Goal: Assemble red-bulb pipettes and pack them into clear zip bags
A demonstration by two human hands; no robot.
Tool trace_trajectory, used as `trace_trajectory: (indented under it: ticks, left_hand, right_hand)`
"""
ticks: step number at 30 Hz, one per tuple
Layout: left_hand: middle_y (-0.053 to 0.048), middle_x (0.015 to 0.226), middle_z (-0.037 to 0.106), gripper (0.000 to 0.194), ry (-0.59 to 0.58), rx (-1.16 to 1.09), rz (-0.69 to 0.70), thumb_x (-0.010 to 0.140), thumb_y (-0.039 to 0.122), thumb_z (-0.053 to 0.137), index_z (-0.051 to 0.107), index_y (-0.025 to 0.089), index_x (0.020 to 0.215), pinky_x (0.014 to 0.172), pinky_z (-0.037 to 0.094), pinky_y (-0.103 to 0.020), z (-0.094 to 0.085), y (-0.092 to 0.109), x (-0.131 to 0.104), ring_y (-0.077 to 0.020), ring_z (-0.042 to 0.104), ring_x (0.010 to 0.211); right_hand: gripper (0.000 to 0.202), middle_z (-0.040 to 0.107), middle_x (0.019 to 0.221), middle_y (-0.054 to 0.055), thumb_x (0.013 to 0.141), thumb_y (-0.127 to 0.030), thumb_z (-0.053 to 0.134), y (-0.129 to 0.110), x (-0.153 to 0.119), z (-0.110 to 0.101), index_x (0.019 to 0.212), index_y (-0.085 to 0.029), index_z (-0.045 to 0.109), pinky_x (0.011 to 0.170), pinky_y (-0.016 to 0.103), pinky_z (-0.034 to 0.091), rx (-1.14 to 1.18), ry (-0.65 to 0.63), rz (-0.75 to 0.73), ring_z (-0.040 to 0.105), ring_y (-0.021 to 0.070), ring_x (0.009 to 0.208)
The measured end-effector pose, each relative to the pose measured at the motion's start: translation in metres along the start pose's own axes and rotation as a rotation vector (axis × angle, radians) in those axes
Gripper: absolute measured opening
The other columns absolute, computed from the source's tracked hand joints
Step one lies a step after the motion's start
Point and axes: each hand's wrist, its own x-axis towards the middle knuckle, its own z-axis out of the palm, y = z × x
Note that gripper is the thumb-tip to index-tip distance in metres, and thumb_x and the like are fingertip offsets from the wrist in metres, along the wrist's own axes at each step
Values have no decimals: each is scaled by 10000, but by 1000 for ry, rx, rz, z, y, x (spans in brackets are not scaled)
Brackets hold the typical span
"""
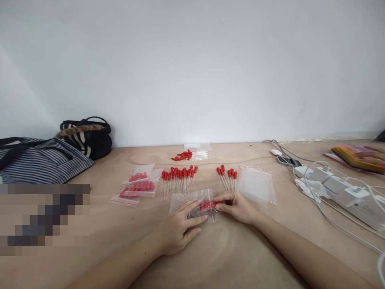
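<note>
A clear zip bag (207,195) with red-capped droppers in it lies on the table in front of me. My left hand (184,226) rests on its left part, fingers spread. At the bag's right edge, my right hand (236,205) pinches a red cap (215,204) between thumb and fingers. Behind the bag lie a row of red-capped glass droppers (179,174) and a smaller group (228,173). Filled bags (138,186) overlap at the left. Flat clear bags (258,184) lie at the right. Loose red caps (182,155) sit farther back beside clear tubes (200,154).
A striped bag (45,160) and a black bag (96,140) stand at the back left. At the right are a power strip with white chargers (345,186), cables and a small black device (288,161). Another person's hand (373,154) touches a colourful stack (351,158).
</note>
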Motion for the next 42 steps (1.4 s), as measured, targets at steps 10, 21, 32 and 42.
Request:
trace_trajectory:
  ticks: [10,21,32,42]
  left_hand:
    - [-62,1354,351,341,-31,25,3,845,293,440,497,320,1180,971,336,-448,-4,5,2,-267,308,1238]
    - [-53,1397,276,335,-13,45,26,833,247,458,523,289,1159,976,325,-463,-8,6,4,-279,258,1260]
    - [-78,1337,375,356,87,117,48,828,273,453,497,269,1181,984,301,-481,2,-3,-1,-265,299,1240]
    - [-80,1371,326,365,-42,79,13,839,299,441,481,260,1200,982,306,-479,-8,1,1,-269,263,1259]
  right_hand:
    - [250,646,718,1,660,-356,647,-2,9,9,794,-177,534,667,267,463,117,-112,-35,611,138,721]
    - [212,594,714,-3,753,-183,475,6,23,9,964,-178,495,523,217,386,-536,201,-140,497,90,506]
    - [375,571,1007,166,705,-331,517,6,61,-79,1005,-109,554,612,264,389,-903,611,507,566,230,850]
    - [165,554,456,66,575,-183,582,10,86,-85,422,-159,526,447,231,321,-758,513,569,550,180,525]
